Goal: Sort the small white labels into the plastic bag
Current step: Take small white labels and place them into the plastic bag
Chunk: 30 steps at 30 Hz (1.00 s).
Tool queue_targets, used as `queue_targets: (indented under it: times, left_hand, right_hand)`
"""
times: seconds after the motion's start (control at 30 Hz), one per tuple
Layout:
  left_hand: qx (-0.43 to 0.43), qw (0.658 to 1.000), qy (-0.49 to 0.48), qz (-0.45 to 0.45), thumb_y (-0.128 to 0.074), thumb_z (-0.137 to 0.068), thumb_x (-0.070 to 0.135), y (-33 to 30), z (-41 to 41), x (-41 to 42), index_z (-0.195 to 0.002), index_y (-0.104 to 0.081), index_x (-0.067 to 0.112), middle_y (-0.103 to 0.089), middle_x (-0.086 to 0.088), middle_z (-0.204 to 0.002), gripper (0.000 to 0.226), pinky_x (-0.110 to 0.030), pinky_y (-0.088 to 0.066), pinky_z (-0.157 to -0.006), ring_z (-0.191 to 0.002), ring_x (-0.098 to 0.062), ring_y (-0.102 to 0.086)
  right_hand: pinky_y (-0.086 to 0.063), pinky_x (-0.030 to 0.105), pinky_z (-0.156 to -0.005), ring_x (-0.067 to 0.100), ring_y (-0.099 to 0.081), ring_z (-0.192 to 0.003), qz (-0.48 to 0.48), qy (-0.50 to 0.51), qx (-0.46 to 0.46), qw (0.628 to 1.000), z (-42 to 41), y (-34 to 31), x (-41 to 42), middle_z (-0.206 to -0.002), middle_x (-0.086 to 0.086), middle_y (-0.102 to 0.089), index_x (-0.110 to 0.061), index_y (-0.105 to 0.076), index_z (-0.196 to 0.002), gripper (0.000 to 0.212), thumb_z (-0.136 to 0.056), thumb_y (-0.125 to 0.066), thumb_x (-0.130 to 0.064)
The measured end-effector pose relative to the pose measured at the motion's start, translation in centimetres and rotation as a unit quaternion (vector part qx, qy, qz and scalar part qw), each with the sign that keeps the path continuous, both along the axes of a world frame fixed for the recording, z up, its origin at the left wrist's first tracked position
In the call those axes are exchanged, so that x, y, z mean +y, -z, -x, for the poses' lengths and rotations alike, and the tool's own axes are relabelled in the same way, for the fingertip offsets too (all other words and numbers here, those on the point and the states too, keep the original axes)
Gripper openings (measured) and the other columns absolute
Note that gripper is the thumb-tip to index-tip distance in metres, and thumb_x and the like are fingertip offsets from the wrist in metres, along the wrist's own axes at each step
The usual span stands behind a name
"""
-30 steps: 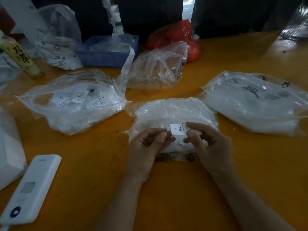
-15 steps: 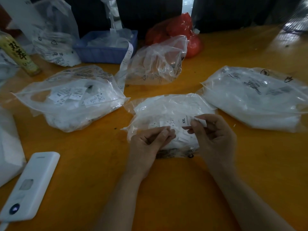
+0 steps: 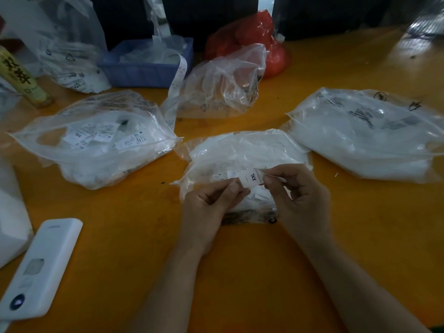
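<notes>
Both hands meet over the middle plastic bag (image 3: 245, 152). The left hand (image 3: 211, 203) and the right hand (image 3: 298, 195) each pinch one end of an XXL size label (image 3: 251, 177). Half a second ago the right hand alone held this label aside; it is now back between both hands, so it probably remains unsorted. The bag lies at the centre of the orange table (image 3: 264, 272). A bag of XXL labels (image 3: 96, 140) lies toward the left edge, a full white bag (image 3: 365, 138) toward the right edge. A blue tray (image 3: 144, 70) and red bag (image 3: 249, 32) occupy the far edge; a white handheld device (image 3: 40, 267) sits at the near-left corner. The room behind is dark.
</notes>
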<state>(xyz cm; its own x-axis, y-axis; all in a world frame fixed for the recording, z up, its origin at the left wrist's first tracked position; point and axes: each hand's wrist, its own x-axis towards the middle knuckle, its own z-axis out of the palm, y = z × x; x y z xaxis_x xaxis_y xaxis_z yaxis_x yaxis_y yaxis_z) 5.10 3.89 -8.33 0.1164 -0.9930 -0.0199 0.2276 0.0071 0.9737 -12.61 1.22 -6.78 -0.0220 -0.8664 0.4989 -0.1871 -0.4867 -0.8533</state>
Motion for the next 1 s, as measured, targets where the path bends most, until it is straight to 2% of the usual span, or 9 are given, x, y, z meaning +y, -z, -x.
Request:
queue_targets:
  times: [0.13, 0.2, 0.27, 0.33, 0.47, 0.6, 0.7, 0.83, 1.0]
  left_hand:
    - [-0.031, 1.0, -0.004, -0.004, -0.074, -0.093, 0.034, 0.0, 0.0, 0.0, -0.11, -0.082, 0.009, -0.082, -0.008, -0.103, 0.031, -0.03, -0.064, -0.085, -0.1, -0.026, -0.08]
    - [-0.061, 0.998, -0.001, -0.006, -0.073, -0.093, 0.039, -0.2, -0.1, 0.1, -0.111, -0.082, 0.018, -0.083, -0.004, -0.102, 0.029, -0.032, -0.066, -0.078, -0.093, -0.025, -0.081]
    - [-0.089, 0.996, 0.005, 0.001, -0.074, -0.092, 0.045, -0.3, -0.1, 0.2, -0.108, -0.083, 0.029, -0.083, -0.002, -0.101, 0.025, -0.043, -0.066, -0.081, -0.094, -0.024, -0.081]
    - [-0.099, 0.995, 0.005, 0.003, -0.074, -0.088, 0.051, -0.4, -0.1, 0.2, -0.107, -0.083, 0.036, -0.083, 0.001, -0.101, 0.025, -0.046, -0.067, -0.082, -0.094, -0.023, -0.081]
    - [-0.105, 0.994, 0.022, -0.007, -0.076, -0.089, 0.045, -0.7, 0.1, 0.4, -0.106, -0.083, 0.038, -0.083, 0.005, -0.101, 0.02, -0.033, -0.067, -0.069, -0.084, -0.021, -0.081]
    - [-0.131, 0.991, 0.015, -0.004, -0.075, -0.087, 0.046, -1.0, 0.2, 0.5, -0.102, -0.082, 0.046, -0.082, 0.01, -0.097, 0.017, -0.019, -0.058, -0.052, -0.062, -0.017, -0.078]
    - [-0.133, 0.991, 0.007, -0.003, -0.074, -0.088, 0.046, -1.0, 0.0, 0.4, -0.102, -0.083, 0.046, -0.081, 0.009, -0.097, 0.016, -0.018, -0.055, -0.047, -0.051, -0.016, -0.072]
    - [-0.115, 0.993, 0.01, -0.006, -0.074, -0.089, 0.045, -0.9, 0.0, 0.4, -0.103, -0.084, 0.042, -0.081, 0.007, -0.096, 0.018, -0.019, -0.054, -0.045, -0.057, -0.015, -0.073]
    - [-0.126, 0.992, 0.001, -0.003, -0.073, -0.092, 0.045, -0.8, -0.1, 0.2, -0.106, -0.084, 0.039, -0.081, 0.005, -0.097, 0.019, -0.02, -0.052, -0.042, -0.052, -0.016, -0.069]
  right_hand:
    - [-0.059, 0.023, -0.08, 0.003, -0.072, -0.097, 0.01, -0.004, 0.042, 0.999, 0.3, 0.1, -0.1, -0.101, -0.016, -0.075, -0.029, -0.067, -0.102, 0.013, -0.092, -0.071, -0.023]
    - [-0.058, 0.021, -0.08, 0.002, -0.072, -0.096, 0.011, -0.011, 0.055, 0.998, 0.4, 0.1, -0.1, -0.101, -0.016, -0.074, -0.029, -0.068, -0.102, 0.013, -0.091, -0.071, -0.024]
    - [-0.057, 0.019, -0.08, 0.002, -0.072, -0.095, 0.01, -0.012, 0.063, 0.998, 0.5, 0.1, -0.2, -0.101, -0.017, -0.074, -0.03, -0.069, -0.102, 0.012, -0.091, -0.07, -0.026]
    - [-0.056, 0.017, -0.078, 0.001, -0.071, -0.092, -0.001, -0.011, 0.074, 0.997, 0.5, 0.0, -0.2, -0.099, -0.017, -0.074, -0.027, -0.07, -0.102, 0.012, -0.09, -0.068, -0.031]
    - [-0.055, 0.016, -0.074, 0.002, -0.069, -0.089, -0.023, -0.002, 0.094, 0.995, 0.4, -0.1, -0.2, -0.098, -0.021, -0.071, -0.027, -0.071, -0.105, 0.023, -0.091, -0.062, -0.042]
    - [-0.056, 0.018, -0.073, 0.005, -0.07, -0.091, -0.04, 0.01, 0.085, 0.996, 0.5, 0.3, -0.3, -0.1, -0.017, -0.072, -0.03, -0.069, -0.114, 0.022, -0.092, -0.071, -0.028]
    - [-0.055, 0.018, -0.072, 0.005, -0.07, -0.088, -0.061, 0.002, 0.083, 0.995, 0.3, 0.6, -0.2, -0.095, -0.014, -0.072, -0.023, -0.068, -0.11, 0.023, -0.088, -0.077, -0.024]
    - [-0.057, 0.023, -0.072, 0.007, -0.069, -0.086, -0.024, -0.011, 0.11, 0.994, 0.4, 0.5, -0.4, -0.095, -0.014, -0.072, -0.019, -0.074, -0.101, 0.013, -0.09, -0.072, -0.025]
    - [-0.054, 0.02, -0.07, 0.011, -0.067, -0.082, -0.007, -0.063, 0.127, 0.99, 0.0, 0.4, -0.1, -0.097, -0.009, -0.071, -0.015, -0.076, -0.104, 0.023, -0.091, -0.069, -0.033]
